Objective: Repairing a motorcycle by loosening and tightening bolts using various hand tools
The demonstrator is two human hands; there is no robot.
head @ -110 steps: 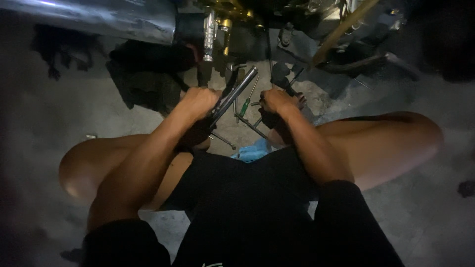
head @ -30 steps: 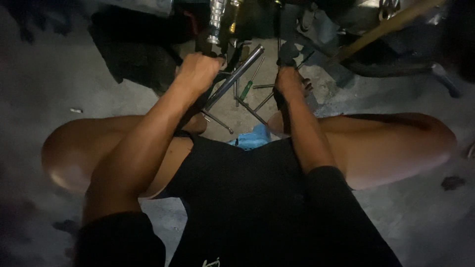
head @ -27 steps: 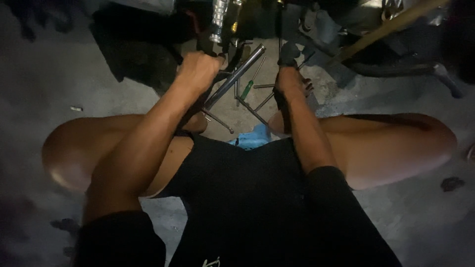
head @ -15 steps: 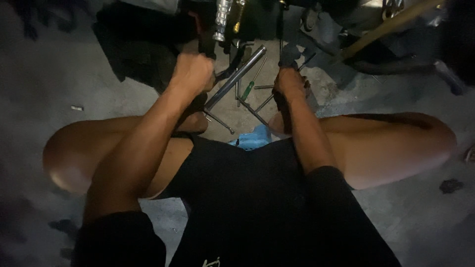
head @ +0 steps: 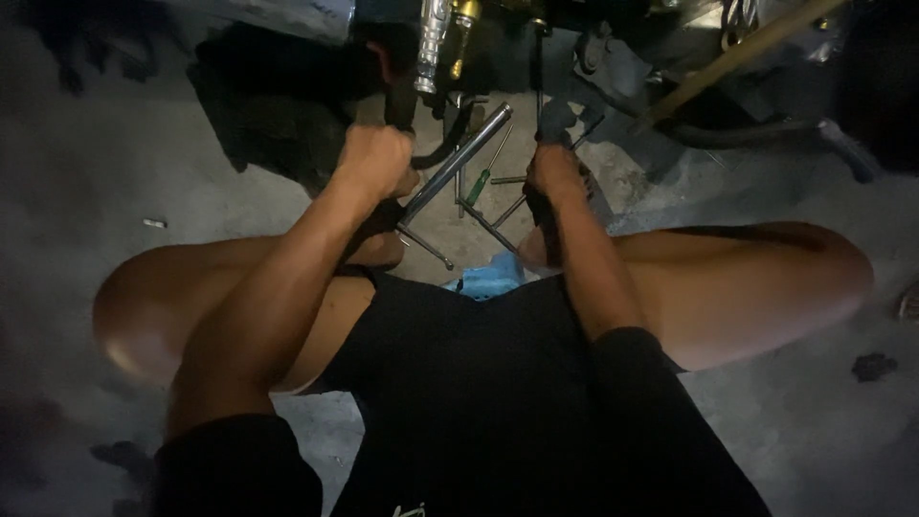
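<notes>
hands: left hand point(head: 376, 161) fisted on dark part, slightly higher | right hand point(head: 555, 172) gripping dark part, unchanged

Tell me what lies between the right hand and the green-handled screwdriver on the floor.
Nothing visible does. The right hand grips a dark part of the machine, and the green-handled screwdriver lies on bare floor just left of it, beside the long metal bar.

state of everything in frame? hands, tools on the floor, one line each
left hand: fist shut on a dark part under the machine
right hand: closed on a dark part, details hidden
long metal bar: lying slanted on the floor
green-handled screwdriver: lying loose on the floor, untouched
blue cloth: crumpled between the knees
</notes>
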